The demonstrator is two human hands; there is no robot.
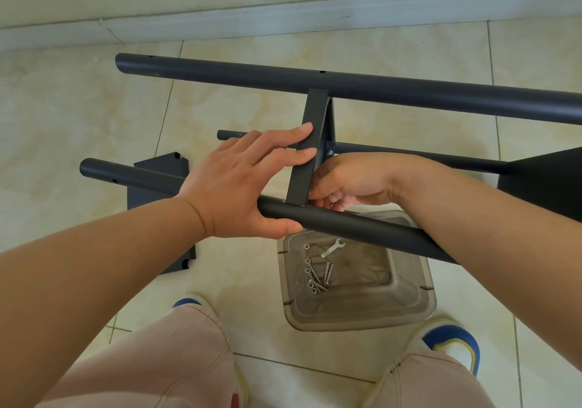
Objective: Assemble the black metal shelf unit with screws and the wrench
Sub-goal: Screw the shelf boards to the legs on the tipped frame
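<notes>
Left hand grips the near black pole, fingers straight against the flat crossbar; right hand curls behind it, above the wrench.

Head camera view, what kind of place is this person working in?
Probably a room in a home: glossy beige floor tiles, a grey baseboard along the wall, and parts laid straight on the floor.

A home room: glossy beige floor tiles, grey skirting.

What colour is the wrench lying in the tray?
Silver, bare metal. The wrench shows clearly in the head view, inside the translucent grey tray.
</notes>
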